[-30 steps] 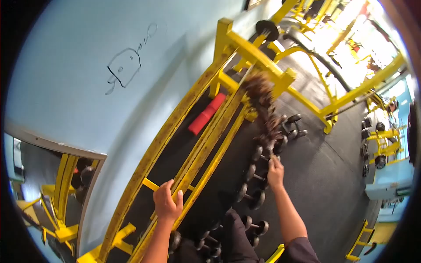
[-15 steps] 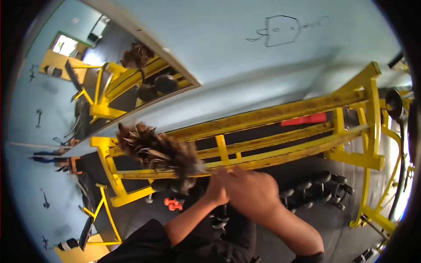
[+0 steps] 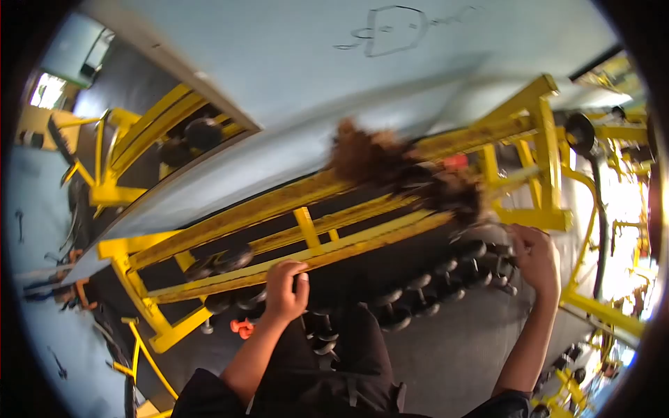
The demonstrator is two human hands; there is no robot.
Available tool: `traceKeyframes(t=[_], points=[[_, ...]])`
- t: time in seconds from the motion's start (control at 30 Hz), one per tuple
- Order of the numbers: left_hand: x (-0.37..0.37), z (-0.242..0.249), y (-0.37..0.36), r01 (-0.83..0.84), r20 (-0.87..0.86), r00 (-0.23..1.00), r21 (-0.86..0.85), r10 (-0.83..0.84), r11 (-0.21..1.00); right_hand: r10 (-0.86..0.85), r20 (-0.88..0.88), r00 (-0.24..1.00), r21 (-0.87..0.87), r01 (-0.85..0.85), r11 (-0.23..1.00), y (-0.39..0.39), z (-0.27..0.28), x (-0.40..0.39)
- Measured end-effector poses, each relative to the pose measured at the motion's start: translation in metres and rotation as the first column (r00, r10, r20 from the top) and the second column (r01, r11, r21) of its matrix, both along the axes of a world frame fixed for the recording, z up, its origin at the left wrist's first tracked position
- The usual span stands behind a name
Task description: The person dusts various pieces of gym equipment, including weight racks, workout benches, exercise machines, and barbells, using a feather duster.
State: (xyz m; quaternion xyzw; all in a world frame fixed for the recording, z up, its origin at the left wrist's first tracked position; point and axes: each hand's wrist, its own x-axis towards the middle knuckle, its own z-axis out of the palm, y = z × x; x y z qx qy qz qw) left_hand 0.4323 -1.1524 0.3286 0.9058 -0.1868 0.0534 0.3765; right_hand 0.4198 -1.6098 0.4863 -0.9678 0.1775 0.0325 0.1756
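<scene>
A brown feather duster [image 3: 408, 167], blurred by motion, reaches up and left across the yellow rack [image 3: 390, 240]. Its handle end is in my right hand [image 3: 536, 258], which is closed around it at the right of the view. My left hand [image 3: 286, 292] is at the rack's front rail, with fingers loosely bent and the thumb apart. Nothing shows in that hand, and its fingertips overlap the rail in this view. The feathers pass in front of the rack's upper rails and right part.
Several black dumbbells [image 3: 421, 296] lie in a row on the dark floor under the rack. An orange dumbbell [image 3: 242, 327] lies nearer the left. A mirror [image 3: 167, 132] hangs on the blue wall [image 3: 293, 56]. More yellow gym equipment [image 3: 613, 320] stands at the right.
Both hands were together at the duster's handle; they are now apart. The right hand has carried the duster rightward. My left hand has let go and moved left. The view has shifted too.
</scene>
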Motion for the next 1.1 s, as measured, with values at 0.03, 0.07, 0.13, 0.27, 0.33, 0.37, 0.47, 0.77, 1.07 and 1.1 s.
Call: traceKeyframes(t=[0.03,0.07,0.13,0.27,0.33,0.37,0.47,0.77,1.07,1.1], points=[[0.005,0.0,-0.003,0.01,0.008,1.0,0.021,-0.01,1.0,-0.143,0.144,0.979,0.036,0.139,0.99,-0.036,-0.023,-0.036],[0.011,0.0,-0.008,0.042,-0.024,0.999,0.054,-0.041,0.998,-0.181,0.142,0.973,0.02,0.18,0.983,-0.051,-0.035,-0.059],[0.025,-0.005,-0.026,0.137,-0.062,0.989,0.045,-0.134,0.99,-0.427,0.231,0.874,-0.117,0.46,0.88,-0.07,-0.056,-0.104],[0.052,0.005,-0.098,0.326,0.019,0.944,0.08,-0.328,0.942,-0.268,0.212,0.94,-0.026,0.279,0.96,0.009,-0.128,-0.133],[0.064,0.007,-0.136,0.401,0.039,0.913,0.106,-0.406,0.91,-0.276,0.28,0.92,0.151,0.242,0.958,0.041,-0.119,-0.136],[0.069,0.008,-0.153,0.422,0.051,0.9,0.14,-0.432,0.896,-0.335,0.166,0.927,0.155,0.311,0.938,0.042,-0.121,-0.142],[0.078,0.006,-0.201,0.528,-0.045,0.847,0.199,-0.53,0.826,-0.545,0.241,0.803,0.229,0.499,0.836,0.003,-0.157,-0.146],[0.102,-0.032,-0.359,0.592,-0.314,0.804,0.49,-0.504,0.639,-0.739,0.395,0.546,0.411,0.614,0.674,-0.094,-0.156,-0.075],[0.117,-0.046,-0.378,0.553,-0.303,0.831,0.347,-0.467,0.758,-0.862,0.383,0.333,0.452,0.746,0.489,-0.155,-0.223,-0.071],[0.121,-0.048,-0.379,0.585,-0.298,0.807,0.29,-0.51,0.757,-0.841,0.378,0.388,0.469,0.702,0.535,-0.137,-0.209,-0.079]])
